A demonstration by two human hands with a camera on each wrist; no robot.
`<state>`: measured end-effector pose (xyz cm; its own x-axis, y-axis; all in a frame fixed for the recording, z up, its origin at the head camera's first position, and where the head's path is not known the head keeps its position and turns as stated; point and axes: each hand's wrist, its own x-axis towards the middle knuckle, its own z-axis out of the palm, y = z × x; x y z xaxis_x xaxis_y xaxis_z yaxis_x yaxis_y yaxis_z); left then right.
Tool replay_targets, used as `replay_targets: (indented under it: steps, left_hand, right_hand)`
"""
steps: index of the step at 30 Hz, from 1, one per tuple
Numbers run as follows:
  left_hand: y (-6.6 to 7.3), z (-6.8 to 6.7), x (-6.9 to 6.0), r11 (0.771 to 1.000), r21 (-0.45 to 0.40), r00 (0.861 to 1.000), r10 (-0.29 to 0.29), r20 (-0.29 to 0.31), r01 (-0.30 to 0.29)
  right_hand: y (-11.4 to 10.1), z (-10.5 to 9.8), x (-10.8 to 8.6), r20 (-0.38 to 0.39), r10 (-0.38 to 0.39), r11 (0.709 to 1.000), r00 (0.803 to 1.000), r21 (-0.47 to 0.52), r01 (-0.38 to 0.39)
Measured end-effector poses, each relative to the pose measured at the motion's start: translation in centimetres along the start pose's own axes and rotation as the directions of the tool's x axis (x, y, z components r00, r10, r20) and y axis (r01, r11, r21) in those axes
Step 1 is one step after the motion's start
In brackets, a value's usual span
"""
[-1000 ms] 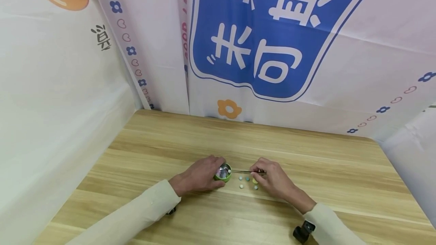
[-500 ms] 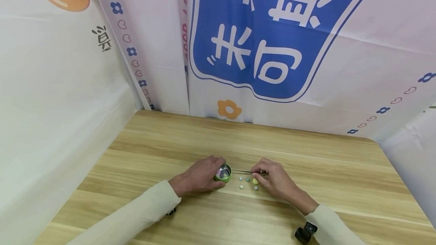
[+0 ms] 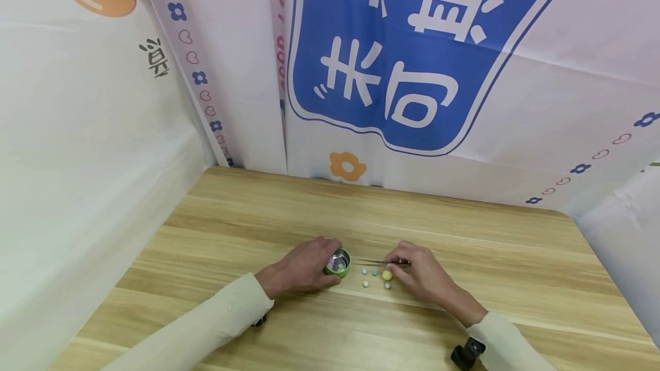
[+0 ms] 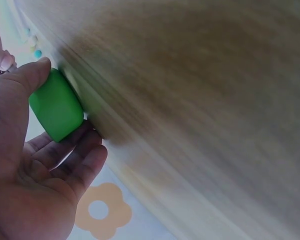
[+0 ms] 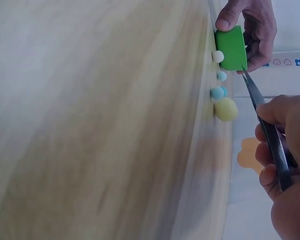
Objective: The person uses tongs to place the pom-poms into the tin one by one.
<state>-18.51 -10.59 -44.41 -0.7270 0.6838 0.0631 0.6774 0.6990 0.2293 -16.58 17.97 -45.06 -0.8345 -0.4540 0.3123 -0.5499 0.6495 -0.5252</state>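
A small round green tin [image 3: 337,262] with a shiny inside stands on the table, small pale pieces in it. My left hand [image 3: 309,263] grips it from the left, thumb on the near side, fingers on the far side. In my right hand [image 3: 420,273] dark tweezers [image 5: 270,132] are pinched between thumb and fingers, tips pointing left, just right of the tin. No ball shows at their tips. Below the tweezers lie several small balls: a yellow ball [image 3: 387,275], a teal ball [image 3: 375,273] and a white ball [image 3: 365,284] among them.
The wooden table [image 3: 289,205] meets a white printed cloth [image 3: 247,130] at the back, and more cloth hangs at the left and right sides. Dark wrist devices [image 3: 468,354] sit at both sleeves.
A white ball at the tweezer tips over the tin one second ago is gone from them. My right hand and the tweezers have drawn back to the right; my left hand stays on the tin.
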Motion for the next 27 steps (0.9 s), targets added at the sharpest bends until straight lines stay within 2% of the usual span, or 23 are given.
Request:
replay_targets:
  steps: [15, 27]
  left_hand:
    - [-0.01, 0.04, -0.11, 1.000, 0.018, 1.000, 0.019, -0.018, -0.018]
    - [-0.05, 0.14, -0.01, 1.000, 0.020, 1.000, 0.019, -0.021, -0.019]
  right_hand:
    - [0.28, -0.47, -0.56, 0.019, 0.063, 0.998, 0.998, -0.008, -0.063]
    - [0.69, -0.68, -0.83, 0.041, 0.040, 0.999, 0.998, -0.016, -0.039]
